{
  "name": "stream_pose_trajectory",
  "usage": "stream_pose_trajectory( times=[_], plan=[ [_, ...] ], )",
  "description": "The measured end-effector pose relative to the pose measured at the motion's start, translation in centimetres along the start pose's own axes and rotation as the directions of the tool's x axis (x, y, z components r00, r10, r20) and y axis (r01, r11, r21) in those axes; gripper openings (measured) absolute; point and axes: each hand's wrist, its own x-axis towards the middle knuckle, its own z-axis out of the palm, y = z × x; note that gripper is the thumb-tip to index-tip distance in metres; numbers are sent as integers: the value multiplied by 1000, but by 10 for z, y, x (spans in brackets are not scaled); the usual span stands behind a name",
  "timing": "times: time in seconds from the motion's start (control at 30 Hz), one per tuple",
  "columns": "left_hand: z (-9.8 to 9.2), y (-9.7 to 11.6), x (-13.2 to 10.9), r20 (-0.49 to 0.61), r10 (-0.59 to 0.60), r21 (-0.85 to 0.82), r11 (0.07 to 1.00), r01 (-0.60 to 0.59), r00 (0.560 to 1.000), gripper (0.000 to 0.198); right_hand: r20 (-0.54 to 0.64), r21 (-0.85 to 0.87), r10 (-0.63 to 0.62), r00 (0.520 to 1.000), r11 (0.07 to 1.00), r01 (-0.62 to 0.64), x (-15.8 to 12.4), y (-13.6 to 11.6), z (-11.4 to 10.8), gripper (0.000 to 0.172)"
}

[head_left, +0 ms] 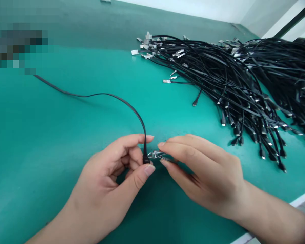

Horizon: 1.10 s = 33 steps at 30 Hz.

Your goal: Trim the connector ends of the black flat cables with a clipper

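Observation:
Between the thumb and fingers of my left hand (112,179) is the connector end of a black cable (132,107), whose cord arcs up and away to the upper left. My right hand (205,173) pinches a small metal tool (159,155), like tweezers or small cutters, between thumb and fingers. The tool's tip points left and meets or nearly meets the black connector (146,158); exact contact is too small to tell. Most of the tool is hidden by my right fingers.
A large pile of black cables (205,64) with metal plugs lies at the upper right, with a second pile (289,67) behind it to the right. The green table (53,142) has a pale edge at lower right. A blurred patch covers the upper left.

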Motion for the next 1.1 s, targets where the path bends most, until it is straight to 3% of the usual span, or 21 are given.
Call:
stream_pose_trajectory(
  times=[1.1],
  plan=[
    [2,-2,-3,-36,39,89,995,-36,999,36,14,-48,7,1000,999,-6,1,-3,-5,19]
  ],
)
